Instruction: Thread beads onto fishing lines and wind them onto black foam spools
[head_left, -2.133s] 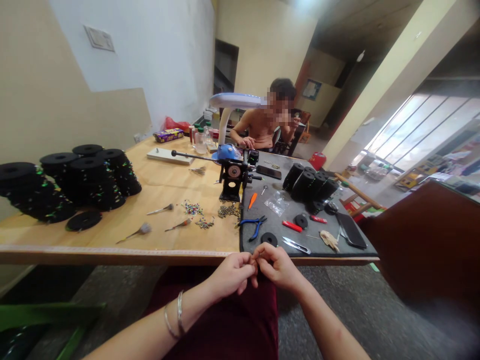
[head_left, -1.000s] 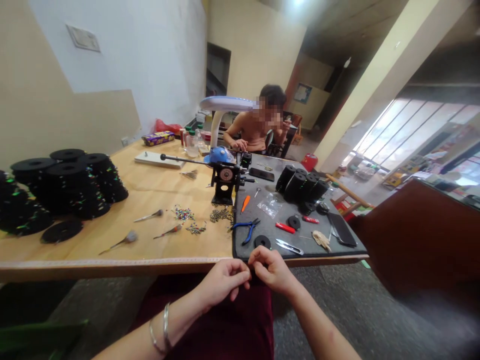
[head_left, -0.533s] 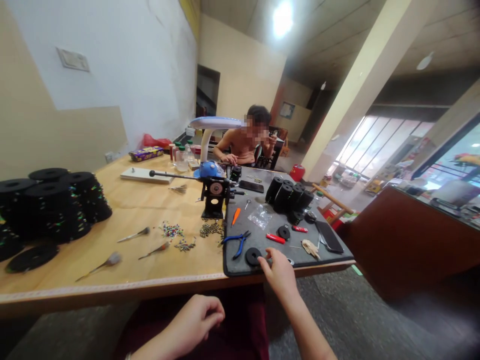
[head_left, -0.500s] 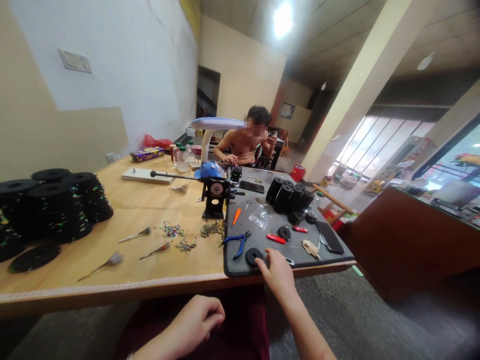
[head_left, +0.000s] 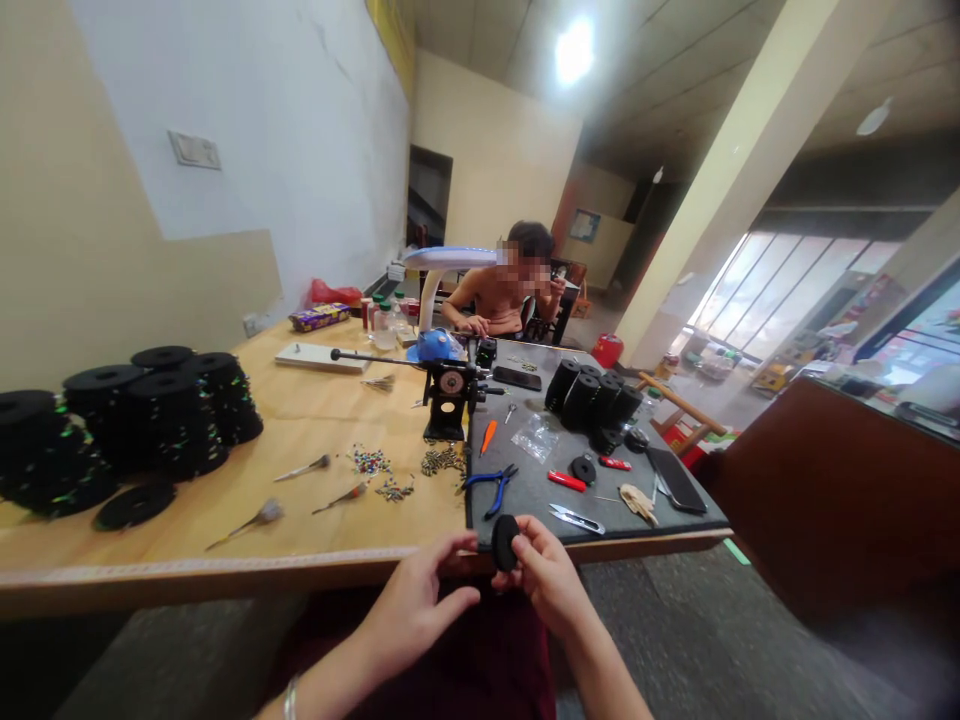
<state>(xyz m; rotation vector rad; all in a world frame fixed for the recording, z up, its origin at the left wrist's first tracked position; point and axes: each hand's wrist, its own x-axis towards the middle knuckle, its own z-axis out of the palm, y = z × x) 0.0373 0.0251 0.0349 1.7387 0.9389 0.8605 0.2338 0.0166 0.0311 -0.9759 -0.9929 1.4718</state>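
A small, thick black disc (head_left: 505,543), matte and w/ a rounded rim, is gripped at its near-R side btwn thumb & fingers of the R hand (head_left: 544,575). Tipped up approx. on edge, it shows as a narrow upright oval; any ctr hole is hard to make out. It sits just R of the L hand's (head_left: 424,600) spread thumb & fingers, w/ a slim gap btwn.

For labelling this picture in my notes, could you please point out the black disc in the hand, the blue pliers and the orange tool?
Black disc (head_left: 503,542), head view: middle of its visible side.
Blue pliers (head_left: 502,480), head view: near where the handles meet.
Orange tool (head_left: 489,436), head view: middle of its body.
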